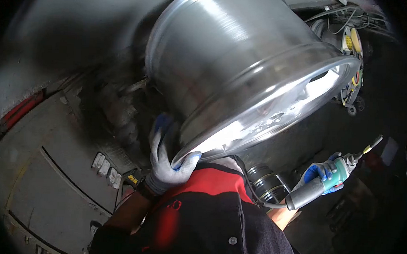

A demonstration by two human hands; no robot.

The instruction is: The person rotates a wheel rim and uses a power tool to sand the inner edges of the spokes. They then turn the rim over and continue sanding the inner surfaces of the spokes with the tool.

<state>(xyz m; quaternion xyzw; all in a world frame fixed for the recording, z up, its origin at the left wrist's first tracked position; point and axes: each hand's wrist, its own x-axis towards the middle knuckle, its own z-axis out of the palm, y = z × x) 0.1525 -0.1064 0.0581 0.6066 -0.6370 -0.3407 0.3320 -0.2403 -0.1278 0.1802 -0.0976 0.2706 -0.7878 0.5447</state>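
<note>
A large silver wheel rim (235, 59) fills the upper middle, its barrel toward the top and its bright spoked face turned down and right. My left hand (168, 164), in a grey and blue glove, grips the rim's lower left lip, thumb on the face side and fingers behind the edge. Off to the right, my right hand (322, 174), gloved in the same colours, is wrapped round a green and grey power tool (318, 185). The tool points up and right, away from the rim, with a thin bit at its end. A cable leaves its grey rear end.
Below the rim, near my body, stands a dark, shiny cylindrical object (266, 183). Tools and cables hang on a stand (351, 66) at the upper right. A grey panelled surface (61, 165) lies at the left, with small blocks (105, 166) on it.
</note>
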